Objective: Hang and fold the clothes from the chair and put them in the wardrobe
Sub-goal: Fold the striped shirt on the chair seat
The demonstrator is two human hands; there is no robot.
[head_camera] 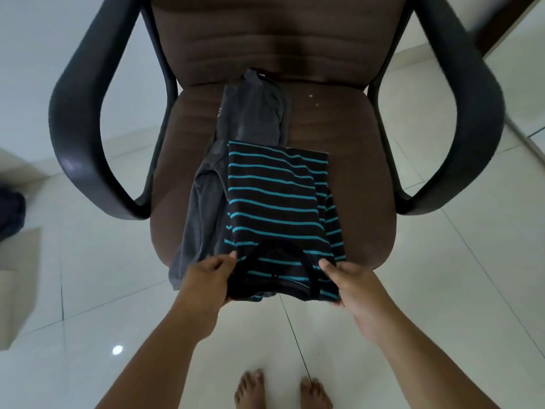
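Observation:
A black shirt with thin blue stripes lies folded into a narrow rectangle on the seat of a brown chair, its collar end hanging over the front edge. My left hand pinches the collar end on its left side. My right hand grips the same end on its right side. Under and behind the striped shirt lies a grey garment, rumpled, with one part drooping off the seat's front left.
The chair has black plastic armrests on both sides and a padded backrest. White floor tiles surround it. A dark blue item and a pale box-like shape sit at the left edge. My bare feet stand just before the chair.

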